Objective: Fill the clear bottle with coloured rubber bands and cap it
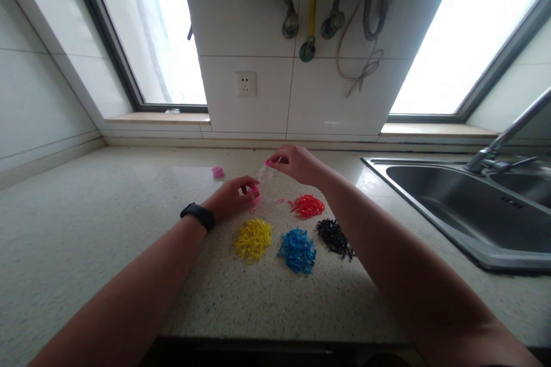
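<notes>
At counter (206, 304) | left hand (236, 197): pink pieces (255, 195), grip unclear | right hand (297, 161): pinching pink bit (268, 163)

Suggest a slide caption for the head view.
Right hand holds a clear item, left hand touches pink pieces, near yellow, blue, red and black piles on a counter.

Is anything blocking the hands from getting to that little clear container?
Nothing visible. The right hand pinches a pink bit at the upper end of the clear container; the left hand is close by, at some pink pieces. The red pile and yellow pile lie nearer the viewer, not between them.
</notes>
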{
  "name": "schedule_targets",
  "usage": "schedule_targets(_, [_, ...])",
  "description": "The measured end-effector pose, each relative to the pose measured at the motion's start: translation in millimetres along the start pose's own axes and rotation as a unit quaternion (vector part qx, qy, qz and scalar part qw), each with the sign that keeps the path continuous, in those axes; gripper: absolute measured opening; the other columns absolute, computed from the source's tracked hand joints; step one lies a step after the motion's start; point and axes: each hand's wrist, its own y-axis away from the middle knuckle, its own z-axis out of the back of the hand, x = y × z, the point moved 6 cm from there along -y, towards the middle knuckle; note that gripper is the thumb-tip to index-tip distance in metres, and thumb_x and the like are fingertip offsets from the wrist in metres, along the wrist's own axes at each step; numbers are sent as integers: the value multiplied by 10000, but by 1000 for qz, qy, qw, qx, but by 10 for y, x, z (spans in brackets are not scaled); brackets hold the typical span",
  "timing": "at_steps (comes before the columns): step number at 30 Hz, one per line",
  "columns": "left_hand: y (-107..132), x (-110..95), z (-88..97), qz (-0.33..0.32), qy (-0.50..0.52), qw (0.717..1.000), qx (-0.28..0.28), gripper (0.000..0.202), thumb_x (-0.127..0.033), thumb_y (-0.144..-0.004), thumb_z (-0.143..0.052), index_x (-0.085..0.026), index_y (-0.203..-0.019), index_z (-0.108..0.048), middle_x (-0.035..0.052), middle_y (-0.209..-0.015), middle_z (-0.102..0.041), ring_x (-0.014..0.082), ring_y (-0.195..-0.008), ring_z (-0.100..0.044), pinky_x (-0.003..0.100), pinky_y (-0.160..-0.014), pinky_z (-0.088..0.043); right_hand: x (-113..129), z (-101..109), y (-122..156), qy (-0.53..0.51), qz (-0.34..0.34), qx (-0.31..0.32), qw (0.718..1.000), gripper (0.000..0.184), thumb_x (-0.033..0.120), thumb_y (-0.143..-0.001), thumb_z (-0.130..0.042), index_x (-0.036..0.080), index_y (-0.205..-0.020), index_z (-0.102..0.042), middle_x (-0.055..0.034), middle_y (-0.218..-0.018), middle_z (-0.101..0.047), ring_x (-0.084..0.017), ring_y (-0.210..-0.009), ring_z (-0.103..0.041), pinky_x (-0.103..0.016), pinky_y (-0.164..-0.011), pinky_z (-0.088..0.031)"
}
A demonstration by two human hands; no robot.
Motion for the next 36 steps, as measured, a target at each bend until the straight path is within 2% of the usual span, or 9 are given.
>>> schedule_targets(9, [-6,0,-1,0,-11,1000,0,389,-456,-879,-621,-187,-1157,-664,58,-955,-684,153,-757,-585,283,-671,-468,-5,-38,8,-25,11,45,999,243,290,-932,-590,157,-1016,-774,-78,-955,-709,-148,-839,-597,-259,-766,-405])
schedule_targets(13, [-5,15,-5,0,-3,1000,0,398,-460,-883,-617,-185,-1168,-657,59,-966,-689,153,-760,-583,283,-677,-474,-71,-29,4,-74,-17,20,997,242,279,-911,-598,145,-1040,-752,-60,-889,-702,-124,-739,-566,-258,-705,-404])
schedule_targets(18, [1,42,5,12,-8,1000,-3,408,-461,-893,-605,-184,-1191,-648,59,-985,-697,149,-743,-583,289,-686,-478,-203,-13,7,-109,-45,-27,993,214,250,-873,-620,115,-999,-729,-59,-842,-695,-126,-743,-572,-260,-717,-425])
schedule_targets(26, [-6,80,-9,24,2,1000,7,446,-505,-900,-586,-188,-1210,-636,74,-1056,-704,158,-756,-594,293,-689,-478,-266,-79,20,-80,-46,-3,996,256,286,-887,-605,142,-1073,-708,-70,-962,-708,-124,-764,-589,-257,-736,-438])
schedule_targets(28, [-9,91,-11,24,5,1000,8,449,-522,-901,-578,-183,-1187,-644,87,-1101,-696,162,-762,-593,295,-688,-476,-259,-95,39,-48,-54,16,997,238,257,-875,-616,135,-1056,-711,-75,-953,-715,-128,-771,-600,-255,-737,-433])
schedule_targets(30, [-9,95,-10,22,5,1000,13,445,-533,-902,-569,-175,-1152,-655,96,-1121,-686,163,-763,-585,295,-686,-468,-244,-135,67,-7,-56,61,997,211,222,-855,-631,130,-1021,-723,-73,-911,-724,-136,-768,-614,-253,-732,-427])
schedule_targets(36, [-1,67,25,21,-31,999,18,484,-544,-905,-559,-168,-1195,-647,69,-956,-664,164,-743,-534,294,-677,-431,-246,-318,168,91,-40,221,970,211,238,-831,-656,165,-995,-767,-60,-921,-754,-164,-805,-665,-251,-719,-430])
